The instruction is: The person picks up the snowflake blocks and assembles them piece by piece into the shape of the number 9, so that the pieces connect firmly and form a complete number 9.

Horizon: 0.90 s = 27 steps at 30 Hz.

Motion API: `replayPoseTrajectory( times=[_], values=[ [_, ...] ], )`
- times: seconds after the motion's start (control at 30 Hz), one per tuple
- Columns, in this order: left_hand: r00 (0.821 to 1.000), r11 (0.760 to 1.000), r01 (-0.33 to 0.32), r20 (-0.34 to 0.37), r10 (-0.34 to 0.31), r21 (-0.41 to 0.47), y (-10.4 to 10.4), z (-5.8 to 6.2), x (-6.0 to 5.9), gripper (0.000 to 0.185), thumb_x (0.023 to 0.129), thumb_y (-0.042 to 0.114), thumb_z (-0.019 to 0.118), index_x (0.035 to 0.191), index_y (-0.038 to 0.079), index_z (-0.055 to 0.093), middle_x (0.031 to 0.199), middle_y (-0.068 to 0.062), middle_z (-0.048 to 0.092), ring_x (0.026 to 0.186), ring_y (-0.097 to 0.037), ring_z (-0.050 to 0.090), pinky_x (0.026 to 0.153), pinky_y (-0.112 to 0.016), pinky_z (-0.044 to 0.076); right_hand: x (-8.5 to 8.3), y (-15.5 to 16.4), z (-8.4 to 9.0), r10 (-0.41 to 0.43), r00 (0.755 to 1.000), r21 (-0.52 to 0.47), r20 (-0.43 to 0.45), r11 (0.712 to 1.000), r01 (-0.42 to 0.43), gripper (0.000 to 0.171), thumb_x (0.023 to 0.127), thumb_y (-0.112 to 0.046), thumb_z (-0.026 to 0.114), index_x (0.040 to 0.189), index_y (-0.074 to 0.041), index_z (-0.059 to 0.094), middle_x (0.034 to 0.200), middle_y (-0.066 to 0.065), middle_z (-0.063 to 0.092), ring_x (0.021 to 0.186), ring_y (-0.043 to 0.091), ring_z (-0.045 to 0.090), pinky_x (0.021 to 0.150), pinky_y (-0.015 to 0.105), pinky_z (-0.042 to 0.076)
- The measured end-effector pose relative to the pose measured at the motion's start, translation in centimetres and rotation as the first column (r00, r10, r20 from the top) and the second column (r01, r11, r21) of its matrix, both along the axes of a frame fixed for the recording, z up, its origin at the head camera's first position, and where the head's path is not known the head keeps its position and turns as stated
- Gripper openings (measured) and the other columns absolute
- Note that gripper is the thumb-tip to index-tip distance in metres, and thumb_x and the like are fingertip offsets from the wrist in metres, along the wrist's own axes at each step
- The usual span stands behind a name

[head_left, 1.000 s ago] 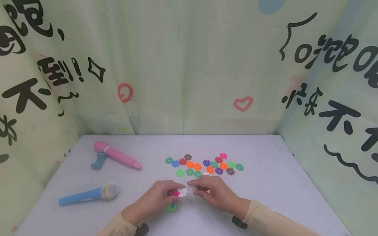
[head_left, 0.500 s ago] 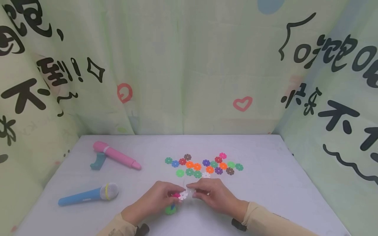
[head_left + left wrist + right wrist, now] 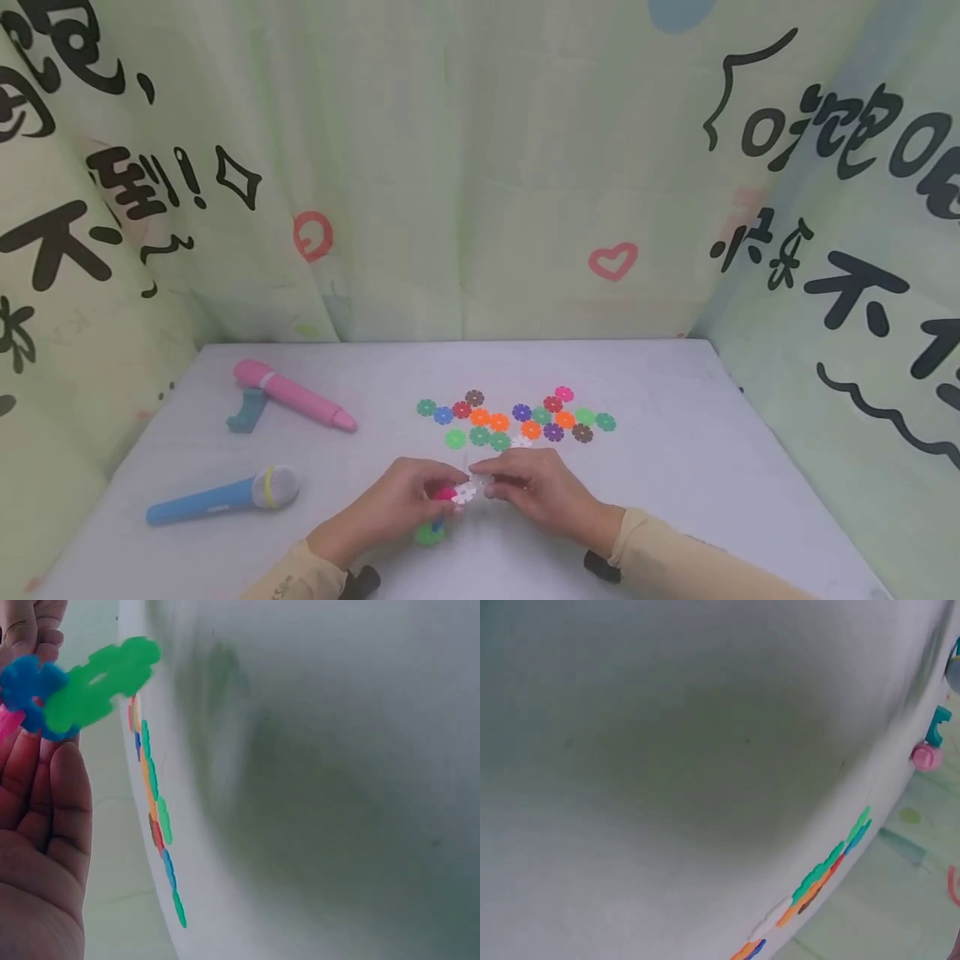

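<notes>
In the head view my left hand grips a small chain of joined plastic snowflake discs. A pink disc and a white disc show at its fingertips, and a green disc hangs below the hand. Seen from the left wrist, a blue disc links to the green one, in front of the left palm. My right hand pinches a whitish, translucent disc against the white one. Whether those two discs are slotted together cannot be told. Fingers partly hide the chain.
Several loose snowflake discs of many colours lie flat beyond my hands, with a white one nearest the right hand. On the left are a pink toy microphone, a teal piece and a blue microphone. Printed curtains surround the table.
Both hands stay together at the same spot with only slight movements. The white disc at the fingertips shifts a little, and the head view drifts slightly.
</notes>
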<state>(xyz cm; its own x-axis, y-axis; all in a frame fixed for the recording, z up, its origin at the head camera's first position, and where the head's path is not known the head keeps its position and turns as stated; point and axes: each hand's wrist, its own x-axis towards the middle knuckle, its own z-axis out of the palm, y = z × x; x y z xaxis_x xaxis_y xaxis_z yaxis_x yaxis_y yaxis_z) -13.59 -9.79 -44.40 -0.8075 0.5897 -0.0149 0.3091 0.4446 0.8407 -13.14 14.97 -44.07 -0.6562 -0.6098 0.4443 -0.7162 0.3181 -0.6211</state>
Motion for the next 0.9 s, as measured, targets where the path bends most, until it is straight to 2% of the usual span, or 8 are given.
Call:
replayPoseTrajectory(
  times=[0.23, 0.37, 0.5, 0.7, 0.9],
  values=[
    [0.998, 0.999, -0.045, 0.052, 0.045, -0.001, 0.01, -0.01, 0.18, 0.034, 0.083, 0.019, 0.083, 0.117, 0.017, 0.075, 0.109, 0.010, 0.071, 0.093, -0.009, 0.061, 0.087, -0.034, 0.053, 0.01, 0.16, -0.38, 0.016, 1.000, 0.000, -0.026, 1.000, -0.016, 0.043, 0.082, 0.000, 0.080, 0.123, -0.007, 0.070, 0.105, -0.003, 0.073, 0.088, 0.005, 0.068, 0.076, 0.022, 0.055],
    [0.995, 0.998, -0.062, 0.075, 0.062, -0.007, -0.10, 0.20, 0.34, 0.034, 0.083, 0.018, 0.082, 0.117, 0.019, 0.075, 0.111, 0.010, 0.071, 0.098, -0.013, 0.063, 0.088, -0.040, 0.054, 0.12, 0.16, -0.40, 0.025, 0.997, 0.017, -0.079, 1.000, -0.024, 0.045, 0.081, 0.000, 0.081, 0.124, -0.008, 0.070, 0.106, -0.004, 0.073, 0.089, 0.004, 0.068, 0.077, 0.020, 0.054],
    [0.996, 0.998, -0.059, 0.071, 0.059, 0.001, -0.16, 0.36, 0.32, 0.034, 0.084, 0.017, 0.082, 0.117, 0.017, 0.075, 0.111, 0.008, 0.071, 0.105, -0.015, 0.064, 0.090, -0.043, 0.053, 0.26, -0.09, -0.32, 0.014, 0.990, -0.015, -0.141, 1.000, -0.017, 0.048, 0.076, 0.002, 0.083, 0.121, -0.006, 0.071, 0.104, -0.002, 0.074, 0.088, 0.004, 0.069, 0.076, 0.020, 0.054],
    [0.997, 0.998, -0.053, 0.063, 0.050, 0.045, -0.05, 0.23, 0.19, 0.033, 0.084, 0.017, 0.081, 0.116, 0.015, 0.075, 0.109, 0.008, 0.072, 0.101, -0.013, 0.065, 0.088, -0.039, 0.054, 0.55, -0.27, -0.32, -0.019, 0.993, -0.070, -0.114, 0.997, 0.011, 0.050, 0.074, 0.002, 0.085, 0.121, -0.008, 0.072, 0.102, -0.001, 0.075, 0.088, 0.005, 0.070, 0.075, 0.021, 0.055],
    [0.999, 0.999, -0.049, 0.022, 0.049, 0.003, 0.42, 0.10, 0.24, 0.037, 0.085, 0.026, 0.082, 0.119, 0.016, 0.073, 0.112, 0.009, 0.070, 0.102, -0.011, 0.063, 0.091, -0.043, 0.052, 0.21, -0.08, -0.39, -0.002, 0.995, -0.025, -0.100, 1.000, 0.000, 0.051, 0.076, 0.002, 0.084, 0.123, -0.010, 0.070, 0.102, -0.004, 0.074, 0.085, 0.003, 0.069, 0.075, 0.021, 0.055]
  ],
)
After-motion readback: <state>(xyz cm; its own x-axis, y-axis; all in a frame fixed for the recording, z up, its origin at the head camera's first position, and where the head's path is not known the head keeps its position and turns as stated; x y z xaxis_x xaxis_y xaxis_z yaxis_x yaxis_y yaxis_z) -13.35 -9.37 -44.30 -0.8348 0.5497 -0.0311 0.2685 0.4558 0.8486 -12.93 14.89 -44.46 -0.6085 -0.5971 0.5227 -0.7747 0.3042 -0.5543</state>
